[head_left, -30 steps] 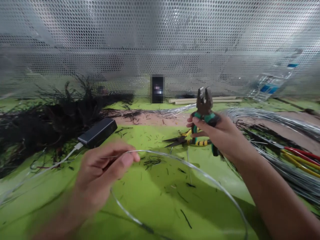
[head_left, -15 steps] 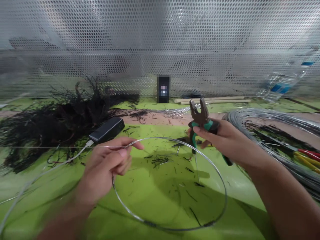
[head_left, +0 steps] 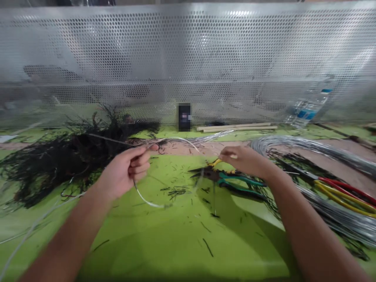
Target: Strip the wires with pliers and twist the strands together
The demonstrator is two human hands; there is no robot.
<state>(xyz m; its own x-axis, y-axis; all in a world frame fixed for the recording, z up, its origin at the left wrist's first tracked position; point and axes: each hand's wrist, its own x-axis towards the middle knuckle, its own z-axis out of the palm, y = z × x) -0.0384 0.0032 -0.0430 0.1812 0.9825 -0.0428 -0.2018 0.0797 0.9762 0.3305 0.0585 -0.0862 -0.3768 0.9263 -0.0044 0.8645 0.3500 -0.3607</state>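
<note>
The left hand (head_left: 126, 170) had its fingers curled snugly around a thin, silvery wire loop (head_left: 147, 202), raised just above the green tabletop (head_left: 164, 250). A stiff tail of the wire poked out past the knuckles toward a bristly black heap (head_left: 73, 156), tangled like coarse twigs. On the other side the wire bowed in a pale arc, then smeared into blur, so I couldn't follow the whole ring.

The right hand (head_left: 243, 158) hung over the yellow-handled pliers (head_left: 216, 162), fingers bunched narrow; whether they pinched anything, I couldn't tell. It covered part of those grips. The green-handled pliers (head_left: 246, 190) lay against them, rubbery handles slanting off toward the right forearm, and the dark metal heads overlapped so closely that I could hardly separate them.

Farther right, a thick coil of smooth grey wire (head_left: 293, 144) ran out of sight, and the red and yellow handles (head_left: 346, 188) of other tools were cut off too. Short black clippings (head_left: 176, 192) littered the smooth green surface. Behind stood a perforated metal panel (head_left: 188, 51), the shapes beyond its holes murky, and a dark upright device (head_left: 184, 117), its front pixelated.
</note>
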